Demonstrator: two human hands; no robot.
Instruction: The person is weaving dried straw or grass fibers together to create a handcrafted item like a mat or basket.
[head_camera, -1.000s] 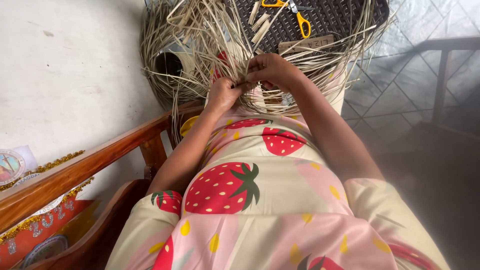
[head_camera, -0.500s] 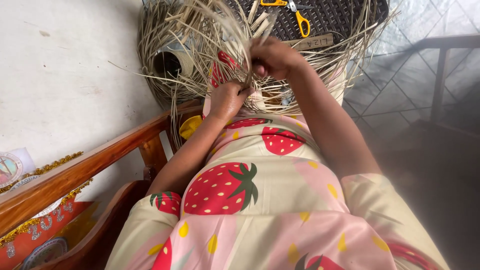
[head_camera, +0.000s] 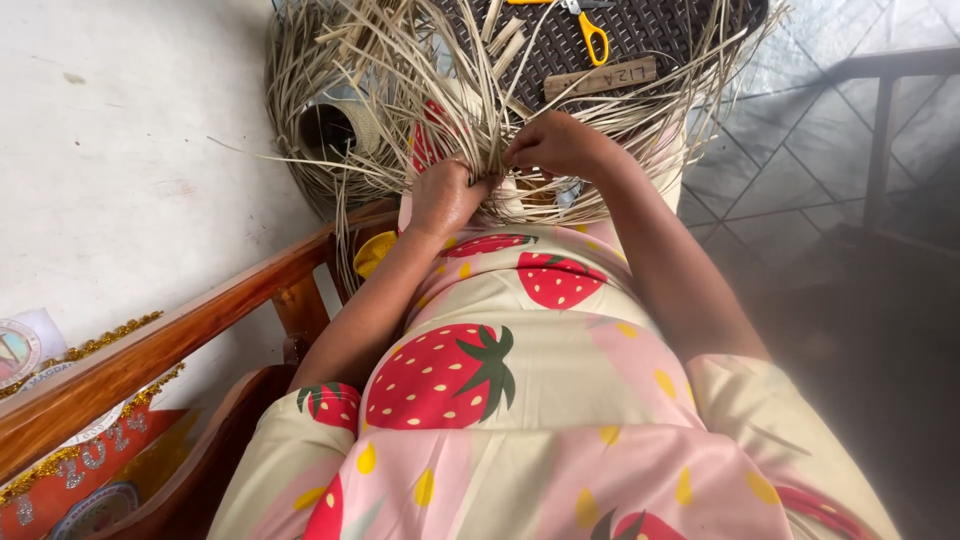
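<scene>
On my lap lies a loose woven piece of pale dried straw strips (head_camera: 400, 90), its ends fanning out in all directions. My left hand (head_camera: 445, 195) presses down on the woven middle and pinches strips there. My right hand (head_camera: 560, 145) sits just to the right of it, fingers closed on a few strips near the same spot. Both hands nearly touch. A red patch (head_camera: 425, 140) shows under the straw by my left hand.
Yellow-handled scissors (head_camera: 585, 25), a small flat wooden stick (head_camera: 600, 78) and several short cut strips (head_camera: 500, 45) lie on a dark woven seat (head_camera: 660, 30) ahead. A wooden chair arm (head_camera: 170, 340) runs at left. A roll of woven straw band (head_camera: 335, 125) lies on the floor.
My right hand rose with a bundle of strips half a second ago, then came back down beside the left hand. The left hand stayed on the weave.
</scene>
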